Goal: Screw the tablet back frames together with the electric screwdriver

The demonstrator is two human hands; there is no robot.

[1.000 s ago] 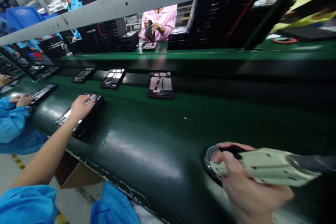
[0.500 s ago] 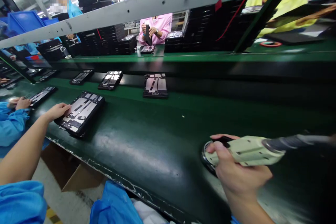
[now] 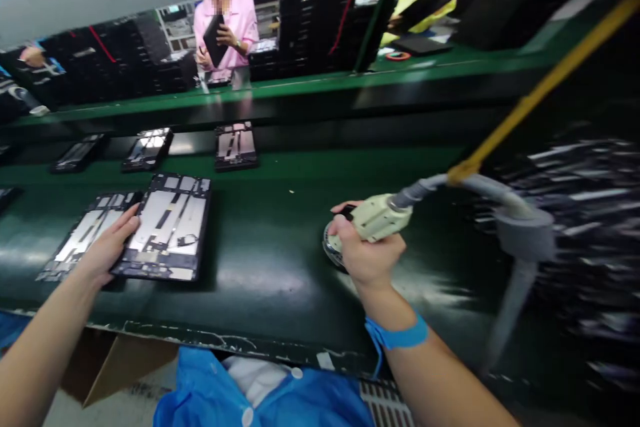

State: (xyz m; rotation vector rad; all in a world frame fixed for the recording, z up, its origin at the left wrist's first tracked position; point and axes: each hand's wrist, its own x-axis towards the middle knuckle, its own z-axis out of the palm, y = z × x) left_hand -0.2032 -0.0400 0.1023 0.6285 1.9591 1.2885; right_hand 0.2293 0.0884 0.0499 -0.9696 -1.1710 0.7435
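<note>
My left hand [image 3: 107, 247] grips the left edge of a black tablet back frame [image 3: 170, 223] with silver panels, lying flat on the dark green conveyor belt [image 3: 270, 240]. A second similar frame [image 3: 80, 240] lies just left of it, partly under my hand. My right hand [image 3: 367, 247] is shut on a pale green power tool [image 3: 380, 217] whose round head [image 3: 330, 250] rests on the belt. A grey hose [image 3: 505, 213] runs from the tool to the right.
Several more frames [image 3: 236, 145] ride along the far side of the belt. A yellow cord [image 3: 545, 83] rises diagonally at right. Across the line a person in pink [image 3: 225, 27] holds a black panel; black trays are stacked behind. A cardboard box [image 3: 115, 363] sits below the belt.
The view swung right. My left hand has drawn the tablet frame along the belt toward me; my right hand with the tool now sits nearer the middle, its hose visible.
</note>
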